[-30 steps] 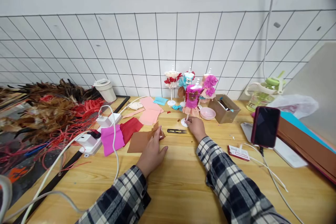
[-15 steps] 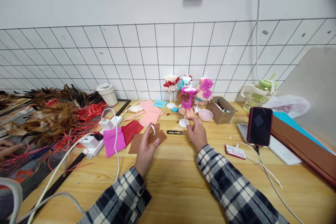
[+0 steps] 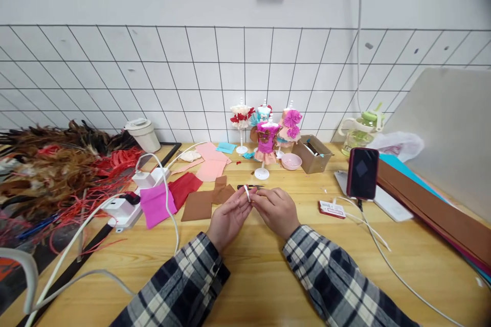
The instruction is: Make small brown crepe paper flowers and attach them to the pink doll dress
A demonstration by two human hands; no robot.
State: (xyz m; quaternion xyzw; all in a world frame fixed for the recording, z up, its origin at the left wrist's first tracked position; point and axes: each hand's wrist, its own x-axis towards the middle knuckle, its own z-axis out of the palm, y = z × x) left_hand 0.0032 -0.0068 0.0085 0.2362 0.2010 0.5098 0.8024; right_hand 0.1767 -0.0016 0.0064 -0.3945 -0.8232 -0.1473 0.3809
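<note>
My left hand [image 3: 228,217] and my right hand [image 3: 275,210] meet over the wooden table [image 3: 261,276], fingertips pinched together on a small white strip [image 3: 247,193]. Just beyond them lie black thread snips [image 3: 249,187] and brown paper pieces [image 3: 207,200]. Further back stands a small mannequin in a magenta dress [image 3: 264,145] on a white stand, with three more dressed mannequins [image 3: 264,117] behind it by the tiled wall.
Magenta, red and pink paper sheets [image 3: 180,184] lie left of centre beside white chargers and cables [image 3: 126,199]. Feathers [image 3: 49,163] cover the left. A cardboard box [image 3: 311,153], pink bowl [image 3: 291,161], propped phone [image 3: 362,173], green bottle [image 3: 362,130] and stacked sheets [image 3: 433,204] sit right.
My right hand left the magenta mannequin's stand and drew back. My left hand lifted the white strip from the brown paper, and both hands came together on it.
</note>
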